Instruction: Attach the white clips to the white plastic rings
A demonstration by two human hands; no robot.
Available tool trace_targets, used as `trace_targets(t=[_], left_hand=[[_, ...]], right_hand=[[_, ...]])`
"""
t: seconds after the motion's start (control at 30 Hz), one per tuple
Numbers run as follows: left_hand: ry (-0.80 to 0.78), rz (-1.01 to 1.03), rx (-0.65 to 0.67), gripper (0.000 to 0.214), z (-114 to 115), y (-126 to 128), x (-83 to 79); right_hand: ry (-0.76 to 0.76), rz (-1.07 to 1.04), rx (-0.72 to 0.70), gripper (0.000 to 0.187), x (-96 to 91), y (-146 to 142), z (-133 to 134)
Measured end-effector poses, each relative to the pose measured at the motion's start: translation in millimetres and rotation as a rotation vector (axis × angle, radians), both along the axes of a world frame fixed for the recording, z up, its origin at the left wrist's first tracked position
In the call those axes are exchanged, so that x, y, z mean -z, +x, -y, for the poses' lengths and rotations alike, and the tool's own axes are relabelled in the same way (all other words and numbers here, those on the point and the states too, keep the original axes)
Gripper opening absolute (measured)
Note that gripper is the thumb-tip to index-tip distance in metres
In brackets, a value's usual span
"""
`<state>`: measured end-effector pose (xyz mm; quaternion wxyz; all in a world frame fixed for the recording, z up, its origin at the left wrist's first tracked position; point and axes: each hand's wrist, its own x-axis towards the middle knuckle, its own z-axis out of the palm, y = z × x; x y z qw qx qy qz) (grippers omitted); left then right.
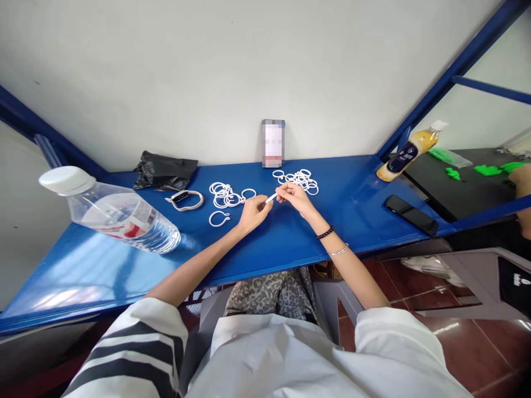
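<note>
Over the middle of the blue table (265,249), a small white plastic piece (271,197) spans my two hands; it looks like a ring seen edge-on. My left hand (255,214) has its fingers closed on the near end. My right hand (296,199) pinches the other end, fingertips together. Just left of my left hand lies a pile of white plastic rings (224,193), like shower curtain rings. One open ring (219,219) sits apart in front of it. Beyond my right hand is a second pile of white rings (305,178). My fingers hide part of the held piece.
A large water bottle (124,215) stands at left, near a wristband (186,200) and black plastic bag (166,172). A phone (272,143) leans on the wall. At right are a drink bottle (409,153) and dark phone (410,214). Another person's arm (521,188) shows far right.
</note>
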<state>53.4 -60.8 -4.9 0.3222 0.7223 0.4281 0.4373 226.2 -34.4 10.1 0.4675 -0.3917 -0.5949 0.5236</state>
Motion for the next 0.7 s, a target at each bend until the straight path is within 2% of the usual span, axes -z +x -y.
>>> trace_targets(t=[0.17, 0.3, 0.4, 0.53, 0.7], left_hand=[[-0.213, 0.178, 0.158, 0.050, 2.0, 6.3, -6.3], [-0.445, 0.344, 0.275, 0.054, -7.7, 8.4, -7.5], [-0.582, 0.373, 0.351, 0.052, -16.4, 6.6, -6.8], [-0.668, 0.407, 0.433, 0.052, -25.1, 1.7, -4.4], [-0.694, 0.471, 0.474, 0.058, -27.0, -1.6, -3.7]], right_hand=[[-0.101, -0.042, 0.057, 0.037, 1.4, 1.5, 5.7], [-0.146, -0.103, 0.048, 0.034, 4.5, 5.0, 14.2], [-0.204, -0.126, 0.018, 0.034, 6.8, 9.5, 16.2], [-0.256, -0.150, -0.021, 0.032, 10.1, 14.3, 11.2], [-0.285, -0.183, -0.054, 0.029, 12.4, 14.9, 0.2]])
